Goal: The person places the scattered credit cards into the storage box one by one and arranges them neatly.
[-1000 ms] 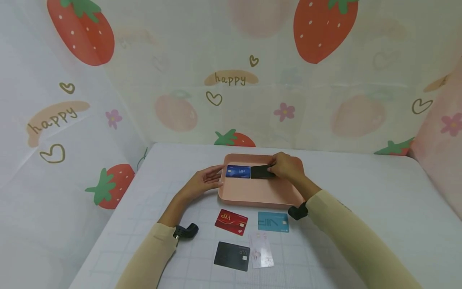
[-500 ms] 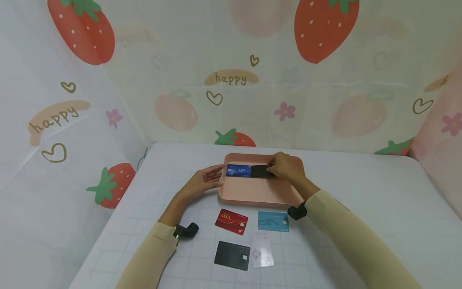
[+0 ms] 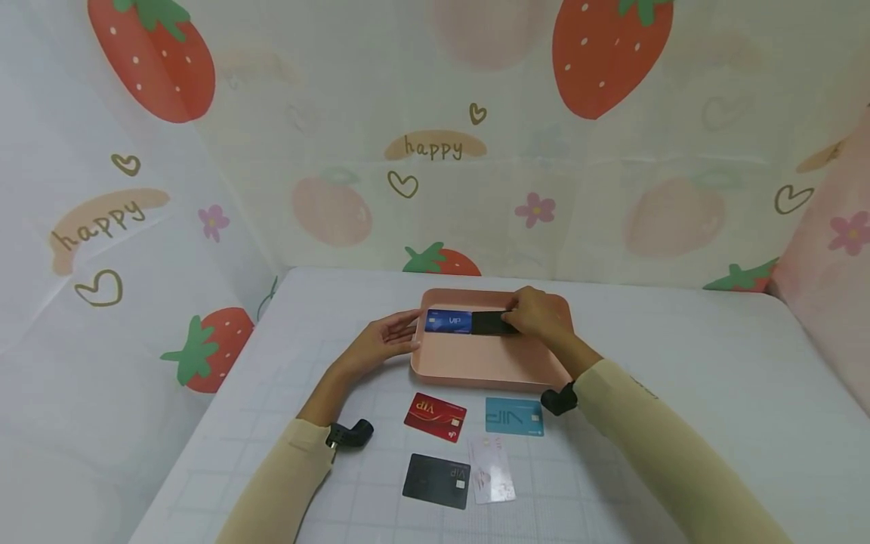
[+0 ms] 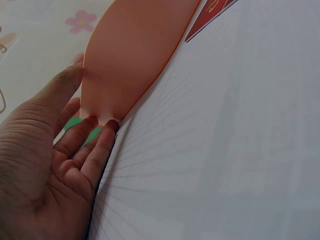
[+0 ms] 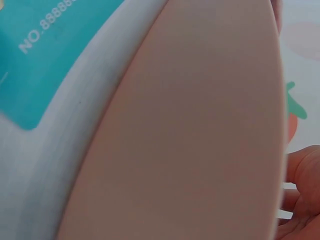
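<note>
In the head view, a pink tray (image 3: 462, 363) lies on the table with a blue VIP card (image 3: 448, 321) inside, near its back left corner. End to end with that card is a black card (image 3: 491, 323), whose right end my right hand (image 3: 540, 313) pinches. My left hand (image 3: 381, 346) reaches the tray's left end; its extended fingers touch the outer wall, as the left wrist view shows with fingertips (image 4: 111, 127) at the tray's lower edge. The right wrist view has the tray's wall (image 5: 200, 125) hiding most of my right hand's work.
In front of the tray lie a red VIP card (image 3: 435, 417), a light blue card (image 3: 514, 417), a second black card (image 3: 436, 481) and a pale translucent card (image 3: 492, 470). A strawberry-printed backdrop (image 3: 584, 181) stands behind the white table (image 3: 680, 378).
The black card's right end has settled lower, bringing it flatter and level with the blue card. My right hand has shifted very slightly left; my left hand stays at the tray.
</note>
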A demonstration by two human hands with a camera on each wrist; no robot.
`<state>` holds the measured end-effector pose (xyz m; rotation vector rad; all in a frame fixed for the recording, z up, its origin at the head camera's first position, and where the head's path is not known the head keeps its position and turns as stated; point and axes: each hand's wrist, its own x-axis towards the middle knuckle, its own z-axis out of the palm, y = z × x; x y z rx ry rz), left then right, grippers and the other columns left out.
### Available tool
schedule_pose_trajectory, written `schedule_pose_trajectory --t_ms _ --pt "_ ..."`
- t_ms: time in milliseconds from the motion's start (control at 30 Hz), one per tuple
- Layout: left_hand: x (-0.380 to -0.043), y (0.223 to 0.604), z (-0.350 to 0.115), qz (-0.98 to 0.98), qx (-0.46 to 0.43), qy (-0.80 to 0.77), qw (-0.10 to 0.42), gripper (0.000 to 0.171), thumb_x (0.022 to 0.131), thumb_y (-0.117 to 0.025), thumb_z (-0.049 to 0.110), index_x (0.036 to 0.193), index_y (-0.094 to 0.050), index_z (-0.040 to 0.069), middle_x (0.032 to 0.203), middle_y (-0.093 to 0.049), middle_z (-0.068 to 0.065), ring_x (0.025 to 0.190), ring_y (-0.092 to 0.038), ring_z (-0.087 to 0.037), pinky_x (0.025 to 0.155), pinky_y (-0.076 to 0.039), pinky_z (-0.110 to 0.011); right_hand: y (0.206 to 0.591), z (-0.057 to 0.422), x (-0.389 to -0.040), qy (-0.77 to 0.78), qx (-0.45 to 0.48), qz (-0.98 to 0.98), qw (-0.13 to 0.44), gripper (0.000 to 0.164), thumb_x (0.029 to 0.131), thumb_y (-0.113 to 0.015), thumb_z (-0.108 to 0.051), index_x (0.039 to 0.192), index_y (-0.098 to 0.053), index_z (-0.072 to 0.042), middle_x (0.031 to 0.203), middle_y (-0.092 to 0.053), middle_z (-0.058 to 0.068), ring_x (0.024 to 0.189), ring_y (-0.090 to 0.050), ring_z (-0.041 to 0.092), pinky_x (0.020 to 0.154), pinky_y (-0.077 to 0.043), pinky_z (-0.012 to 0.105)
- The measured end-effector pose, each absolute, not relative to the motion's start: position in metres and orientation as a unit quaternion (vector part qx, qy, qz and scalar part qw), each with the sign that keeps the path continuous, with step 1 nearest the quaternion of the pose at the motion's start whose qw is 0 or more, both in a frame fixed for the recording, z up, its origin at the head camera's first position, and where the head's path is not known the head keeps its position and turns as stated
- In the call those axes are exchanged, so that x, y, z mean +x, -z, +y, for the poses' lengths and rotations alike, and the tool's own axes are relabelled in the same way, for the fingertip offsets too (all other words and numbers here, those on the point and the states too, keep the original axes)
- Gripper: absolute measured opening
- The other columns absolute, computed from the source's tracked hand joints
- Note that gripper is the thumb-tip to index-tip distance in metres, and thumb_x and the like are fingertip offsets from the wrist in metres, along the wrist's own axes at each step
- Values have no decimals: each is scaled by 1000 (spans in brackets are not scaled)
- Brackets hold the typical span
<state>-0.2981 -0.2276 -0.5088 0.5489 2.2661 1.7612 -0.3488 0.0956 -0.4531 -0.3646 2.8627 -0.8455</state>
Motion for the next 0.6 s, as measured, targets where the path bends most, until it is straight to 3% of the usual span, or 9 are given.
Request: schedule_pose_trajectory --t_ms 367,600 --pt "-302 511 -229 765 188 -605 113 65 95 -73 13 153 -44 10 155 -47 -11 139 -49 -29 108 -46 -30 449 95 -346 286 -117 948 73 28 93 -65 -9 116 -72 6 116 -70 22 101 -63 33 91 -57 46" --pt "-301 513 -229 775 188 -594 110 65 95 -74 17 153 -45 11 155 -48 -9 138 -51 -28 110 -46 -35 446 95 -343 291 -108 947 81 27 94 -63 -6 116 -71 6 113 -71 21 98 -63 31 86 -58 43"
